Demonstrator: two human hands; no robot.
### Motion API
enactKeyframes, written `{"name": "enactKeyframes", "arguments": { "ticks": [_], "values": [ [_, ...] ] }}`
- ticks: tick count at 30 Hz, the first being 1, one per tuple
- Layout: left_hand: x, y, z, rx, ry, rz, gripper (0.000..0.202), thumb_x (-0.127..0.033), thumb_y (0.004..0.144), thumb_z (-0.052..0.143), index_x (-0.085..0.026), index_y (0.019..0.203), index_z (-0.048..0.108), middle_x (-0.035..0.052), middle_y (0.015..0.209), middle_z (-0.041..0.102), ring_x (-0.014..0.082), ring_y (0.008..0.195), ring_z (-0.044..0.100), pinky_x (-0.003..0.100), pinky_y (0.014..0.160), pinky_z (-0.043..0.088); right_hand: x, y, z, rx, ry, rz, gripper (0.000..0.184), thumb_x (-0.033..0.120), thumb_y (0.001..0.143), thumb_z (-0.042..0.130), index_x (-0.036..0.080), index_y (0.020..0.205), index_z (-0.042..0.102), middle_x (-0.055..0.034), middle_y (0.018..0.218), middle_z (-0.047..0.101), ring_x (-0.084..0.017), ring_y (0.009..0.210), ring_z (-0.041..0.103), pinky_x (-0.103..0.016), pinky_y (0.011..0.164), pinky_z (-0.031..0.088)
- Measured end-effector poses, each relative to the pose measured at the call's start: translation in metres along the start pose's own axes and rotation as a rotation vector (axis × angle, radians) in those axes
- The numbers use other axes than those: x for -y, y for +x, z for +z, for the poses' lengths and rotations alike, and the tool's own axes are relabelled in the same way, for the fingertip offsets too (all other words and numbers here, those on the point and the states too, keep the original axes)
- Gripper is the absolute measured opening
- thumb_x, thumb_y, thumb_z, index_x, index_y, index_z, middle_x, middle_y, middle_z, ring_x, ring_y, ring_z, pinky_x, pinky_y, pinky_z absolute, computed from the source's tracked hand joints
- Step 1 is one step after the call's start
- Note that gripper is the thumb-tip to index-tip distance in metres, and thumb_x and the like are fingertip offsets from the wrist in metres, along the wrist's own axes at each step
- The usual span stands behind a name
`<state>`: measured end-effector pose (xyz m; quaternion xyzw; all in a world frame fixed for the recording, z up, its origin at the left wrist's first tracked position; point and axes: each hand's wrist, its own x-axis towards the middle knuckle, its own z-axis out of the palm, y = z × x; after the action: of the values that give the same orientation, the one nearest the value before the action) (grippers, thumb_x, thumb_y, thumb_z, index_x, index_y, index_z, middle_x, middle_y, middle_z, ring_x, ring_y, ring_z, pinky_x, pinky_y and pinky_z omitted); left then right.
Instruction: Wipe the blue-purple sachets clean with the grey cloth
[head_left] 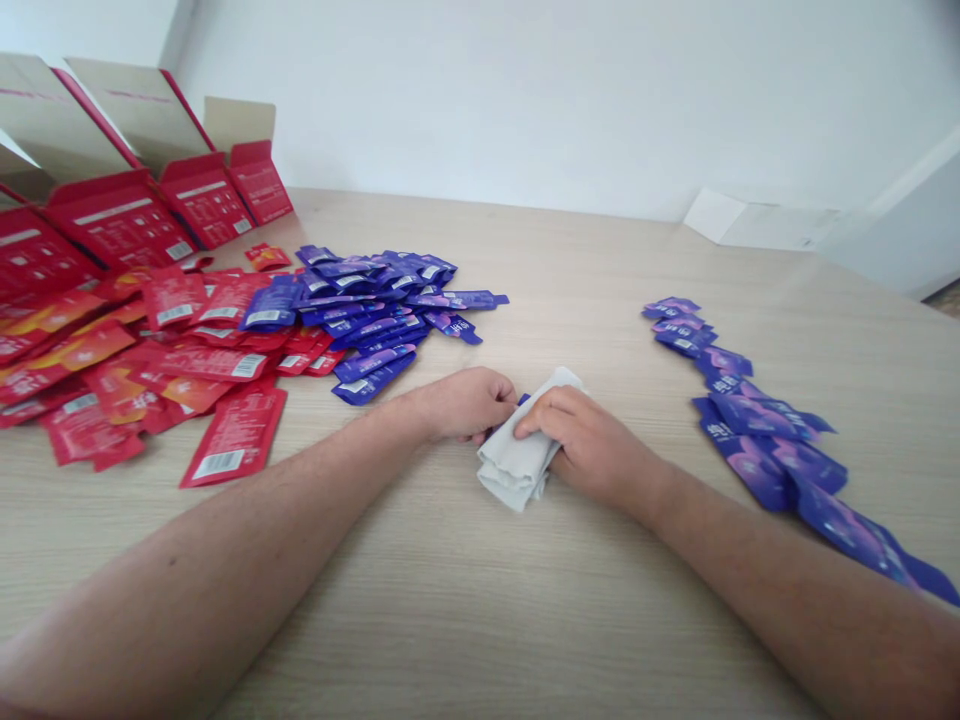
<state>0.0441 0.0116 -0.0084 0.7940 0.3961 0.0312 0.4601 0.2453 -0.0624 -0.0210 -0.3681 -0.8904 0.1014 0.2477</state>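
Observation:
Both my hands meet at the middle of the light wood table [450,610], holding a folded pale grey cloth [514,458]. My left hand [466,405] grips the cloth's left edge with curled fingers. My right hand [585,445] lies over its upper part, fingers wrapped across it. A small purple edge, likely a sachet [523,399], peeks out between the cloth and my fingers; the rest of it is hidden. Nearest my left hand lies a heap of purple sachets [367,325]. A looser line of larger purple sachets [754,430] runs to the right of my right hand.
A heap of red sachets [150,360] spreads across the left of the table. Open red cartons [127,215] stand along the far left edge. A white wall rises behind the table, with a flat white card [757,222] leaning at its far right.

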Motion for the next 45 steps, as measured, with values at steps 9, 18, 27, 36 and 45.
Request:
{"name": "enactKeyframes", "arguments": {
  "ticks": [9,18,27,36,45],
  "values": [
    [-0.004,-0.002,0.000,-0.003,-0.022,-0.004,0.023,-0.038,0.084,0.048,-0.020,0.076,0.059,-0.0038,0.049,0.054,0.0085,0.038,0.045,0.018,0.036,0.031,-0.001,0.000,0.001,-0.019,-0.002,0.026,0.035,0.001,0.078,0.057,0.021,0.105,0.065,-0.0075,0.103,0.062,-0.023,0.100,0.056,-0.040,0.089,0.047],
    [-0.005,-0.002,0.000,-0.009,-0.028,-0.012,0.023,-0.038,0.084,0.048,-0.020,0.076,0.059,-0.0037,0.049,0.053,0.0085,0.038,0.045,0.018,0.036,0.031,-0.001,0.001,0.000,-0.021,-0.007,0.031,0.033,0.001,0.079,0.057,0.020,0.105,0.065,-0.0080,0.104,0.062,-0.023,0.100,0.055,-0.041,0.091,0.046],
    [-0.006,-0.002,0.000,-0.006,-0.024,-0.023,0.023,-0.037,0.084,0.048,-0.019,0.077,0.060,-0.0037,0.049,0.054,0.0083,0.038,0.045,0.018,0.036,0.031,-0.001,0.001,0.000,-0.039,0.001,0.027,0.033,0.002,0.079,0.057,0.021,0.105,0.065,-0.0082,0.103,0.062,-0.023,0.099,0.056,-0.041,0.089,0.047],
    [-0.003,-0.001,-0.001,0.002,-0.021,-0.015,0.024,-0.039,0.085,0.046,-0.020,0.076,0.059,-0.0037,0.049,0.054,0.0087,0.038,0.045,0.018,0.036,0.031,-0.003,0.000,-0.001,-0.028,0.016,0.041,0.035,0.001,0.079,0.057,0.021,0.107,0.064,-0.0074,0.104,0.062,-0.023,0.101,0.056,-0.041,0.091,0.046],
    [-0.002,0.000,0.000,0.005,-0.060,-0.010,0.020,-0.037,0.081,0.050,-0.019,0.078,0.059,-0.0031,0.051,0.055,0.0103,0.042,0.050,0.019,0.037,0.034,-0.010,0.001,-0.003,-0.114,0.036,0.066,0.034,0.002,0.079,0.057,0.021,0.106,0.065,-0.0072,0.102,0.063,-0.022,0.099,0.058,-0.038,0.089,0.047]
  ]
}}
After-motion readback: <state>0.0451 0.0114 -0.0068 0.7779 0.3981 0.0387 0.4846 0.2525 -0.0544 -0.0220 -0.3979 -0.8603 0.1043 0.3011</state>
